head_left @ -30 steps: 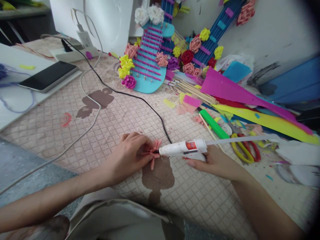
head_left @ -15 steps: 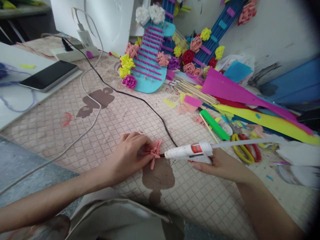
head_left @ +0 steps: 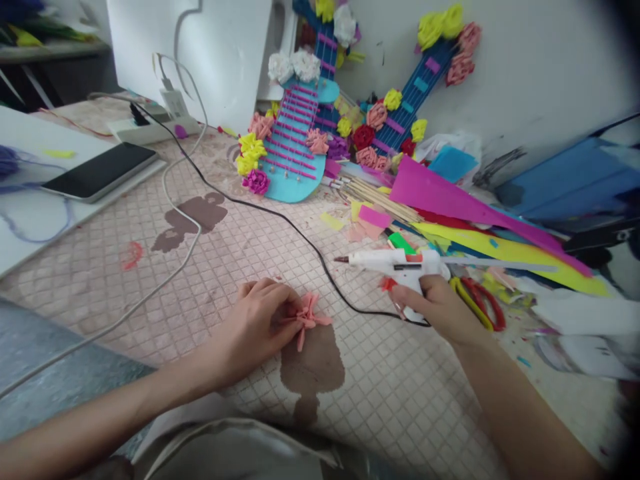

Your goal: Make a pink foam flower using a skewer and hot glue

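My left hand [head_left: 255,327] rests on the quilted pink mat [head_left: 240,267] and pinches a small pink paper flower [head_left: 307,319] between its fingertips. My right hand [head_left: 437,310] grips the handle of a white hot glue gun [head_left: 400,263], held upright on the mat to the right of the flower. The gun's nozzle points left and is well clear of the flower. A clear glue stick juts from the back of the gun. Its black cord [head_left: 280,220] curls under the gun and runs off across the mat.
A blue craft piece [head_left: 295,153] with pink rods and paper flowers leans at the back. Coloured foam sheets [head_left: 450,193], skewers and yellow-red scissors [head_left: 475,300] lie right. A phone [head_left: 100,172] sits on a white board left, near a power strip [head_left: 150,127] and a white cable.
The glue gun has pulled away from the flower, moved right and up, and now stands on its handle. My left hand stays on the flower.
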`<move>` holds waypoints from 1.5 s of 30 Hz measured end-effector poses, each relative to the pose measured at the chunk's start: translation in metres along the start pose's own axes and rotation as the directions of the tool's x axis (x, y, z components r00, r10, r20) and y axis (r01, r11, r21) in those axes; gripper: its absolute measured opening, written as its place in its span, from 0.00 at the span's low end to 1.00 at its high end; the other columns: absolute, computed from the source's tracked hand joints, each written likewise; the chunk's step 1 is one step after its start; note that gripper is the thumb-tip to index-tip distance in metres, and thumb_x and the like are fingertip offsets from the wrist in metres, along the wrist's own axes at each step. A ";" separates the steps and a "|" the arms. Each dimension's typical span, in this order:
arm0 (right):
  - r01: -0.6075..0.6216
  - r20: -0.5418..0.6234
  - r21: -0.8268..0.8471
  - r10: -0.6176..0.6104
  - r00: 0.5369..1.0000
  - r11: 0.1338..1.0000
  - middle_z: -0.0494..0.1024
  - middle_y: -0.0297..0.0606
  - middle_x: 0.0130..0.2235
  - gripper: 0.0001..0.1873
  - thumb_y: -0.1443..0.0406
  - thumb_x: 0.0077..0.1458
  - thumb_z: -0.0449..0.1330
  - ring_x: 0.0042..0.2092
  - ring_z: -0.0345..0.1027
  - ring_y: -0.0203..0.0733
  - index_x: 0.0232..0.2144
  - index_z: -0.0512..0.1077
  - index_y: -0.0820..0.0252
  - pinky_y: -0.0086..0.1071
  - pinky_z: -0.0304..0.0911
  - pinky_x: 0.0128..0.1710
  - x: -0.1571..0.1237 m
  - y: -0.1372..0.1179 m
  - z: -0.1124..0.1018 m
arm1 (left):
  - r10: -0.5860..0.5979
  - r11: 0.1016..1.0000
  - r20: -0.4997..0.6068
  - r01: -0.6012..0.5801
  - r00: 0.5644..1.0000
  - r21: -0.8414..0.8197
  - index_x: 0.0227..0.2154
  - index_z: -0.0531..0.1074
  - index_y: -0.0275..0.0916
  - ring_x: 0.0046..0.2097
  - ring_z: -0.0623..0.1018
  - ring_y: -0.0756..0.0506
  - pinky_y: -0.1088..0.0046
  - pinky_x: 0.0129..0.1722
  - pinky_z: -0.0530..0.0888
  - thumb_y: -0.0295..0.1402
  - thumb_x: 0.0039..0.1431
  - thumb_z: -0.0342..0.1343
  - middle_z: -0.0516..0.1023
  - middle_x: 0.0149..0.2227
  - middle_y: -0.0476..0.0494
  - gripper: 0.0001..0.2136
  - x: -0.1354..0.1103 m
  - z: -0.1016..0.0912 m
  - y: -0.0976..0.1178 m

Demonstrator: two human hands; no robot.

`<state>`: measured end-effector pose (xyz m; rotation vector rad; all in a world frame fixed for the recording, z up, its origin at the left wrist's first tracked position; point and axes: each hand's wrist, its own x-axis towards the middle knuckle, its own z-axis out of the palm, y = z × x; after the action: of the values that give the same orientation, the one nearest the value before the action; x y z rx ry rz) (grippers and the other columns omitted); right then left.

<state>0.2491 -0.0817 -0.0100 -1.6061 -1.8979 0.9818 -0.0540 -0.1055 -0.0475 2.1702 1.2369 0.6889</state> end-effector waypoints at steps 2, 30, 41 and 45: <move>-0.038 -0.123 0.000 0.038 0.992 0.999 0.69 0.33 0.19 0.21 0.49 0.54 0.56 0.22 0.61 0.35 0.24 0.71 0.60 0.28 0.55 0.21 0.013 -0.003 0.006 | 0.011 1.000 -0.009 -0.011 1.000 0.001 0.32 0.69 0.41 0.40 0.71 0.45 0.63 0.43 0.61 0.33 0.57 0.57 0.75 0.33 0.50 0.03 -0.001 0.002 -0.002; 0.143 -0.406 -0.275 -0.249 0.879 0.951 0.76 0.41 0.33 0.15 0.55 0.53 0.56 0.32 0.66 0.43 0.34 0.71 0.61 0.34 0.60 0.32 0.110 0.015 0.035 | -0.004 1.000 -0.018 0.003 1.000 -0.019 0.31 0.69 0.41 0.39 0.72 0.45 0.64 0.42 0.62 0.32 0.56 0.56 0.76 0.34 0.49 0.03 -0.001 0.004 -0.002; 0.107 -0.463 -0.339 -0.265 0.846 0.935 0.75 0.45 0.34 0.11 0.60 0.54 0.54 0.38 0.67 0.48 0.34 0.70 0.61 0.40 0.62 0.40 0.131 0.022 0.043 | 0.000 1.000 -0.019 0.000 1.000 -0.031 0.31 0.69 0.42 0.40 0.72 0.44 0.63 0.44 0.62 0.34 0.56 0.57 0.76 0.35 0.49 0.03 0.000 0.003 -0.002; 0.143 -0.440 -0.288 -0.264 0.858 0.947 0.77 0.45 0.38 0.15 0.57 0.55 0.54 0.39 0.68 0.48 0.39 0.70 0.61 0.39 0.63 0.39 0.129 0.022 0.040 | 0.001 1.000 -0.018 -0.002 1.000 -0.028 0.32 0.69 0.41 0.40 0.72 0.45 0.63 0.43 0.62 0.32 0.57 0.56 0.76 0.35 0.50 0.02 -0.001 0.004 -0.002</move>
<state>0.2068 0.0364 -0.0653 -1.5521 -1.8333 0.2292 -0.0531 -0.1063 -0.0525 2.1468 1.2278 0.7241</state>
